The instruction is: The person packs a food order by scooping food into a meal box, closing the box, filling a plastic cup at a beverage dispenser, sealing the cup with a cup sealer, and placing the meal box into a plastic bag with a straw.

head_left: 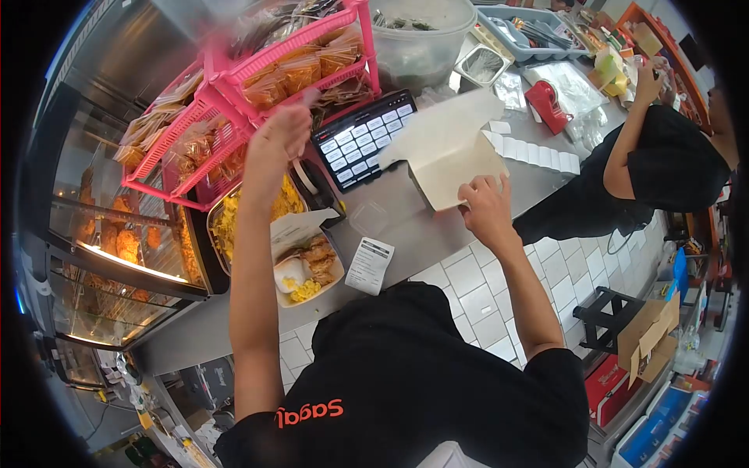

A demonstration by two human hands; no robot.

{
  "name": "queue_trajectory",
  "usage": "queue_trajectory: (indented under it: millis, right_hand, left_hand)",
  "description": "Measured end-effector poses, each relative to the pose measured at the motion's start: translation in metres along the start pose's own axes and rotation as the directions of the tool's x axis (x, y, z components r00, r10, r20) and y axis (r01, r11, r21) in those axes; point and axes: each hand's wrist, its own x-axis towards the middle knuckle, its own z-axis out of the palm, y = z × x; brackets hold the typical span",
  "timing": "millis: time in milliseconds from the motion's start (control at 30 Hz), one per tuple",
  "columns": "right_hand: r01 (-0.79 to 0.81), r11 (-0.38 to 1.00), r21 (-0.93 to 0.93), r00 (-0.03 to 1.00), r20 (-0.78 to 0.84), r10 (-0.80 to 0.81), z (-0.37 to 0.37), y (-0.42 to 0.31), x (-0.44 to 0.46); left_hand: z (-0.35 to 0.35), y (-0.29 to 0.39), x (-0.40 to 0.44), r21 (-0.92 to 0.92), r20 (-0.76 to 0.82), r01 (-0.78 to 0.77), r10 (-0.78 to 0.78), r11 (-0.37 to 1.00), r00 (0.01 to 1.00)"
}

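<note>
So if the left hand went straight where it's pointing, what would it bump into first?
Probably the pink rack: the left hand points toward it, though the gap is hard to judge.

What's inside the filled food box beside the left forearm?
The food box holds browned pieces, a white mound and crumbly yellow food. Its bottom and anything beneath that food are covered; the raised flap hides whatever is directly behind it.

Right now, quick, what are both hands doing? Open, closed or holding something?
Left hand: blurred, near the pink rack; open or closed can't be told.
Right hand: closed on the edge of the open box.
</note>
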Motion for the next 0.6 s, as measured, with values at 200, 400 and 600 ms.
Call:
queue_trajectory:
  millis: [200,400,600]
  right_hand:
    - [-0.132,0.975,0.179,0.945,-0.276,0.178,0.026,-0.029,-0.014]
    - [-0.507,0.640,0.577,0.758,0.652,0.013,0.103,-0.103,-0.039]
    - [-0.484,-0.045,0.874,0.871,0.486,0.073,0.144,-0.119,-0.052]
  left_hand:
    - [0.014,-0.041,-0.085,0.691,-0.059,-0.129,0.234,0.711,0.970]
    - [-0.002,-0.120,-0.158,0.951,0.193,-0.116,-0.259,0.288,0.946]
    - [0.001,-0.134,-0.144,0.971,0.080,0.020,-0.402,0.238,0.912]
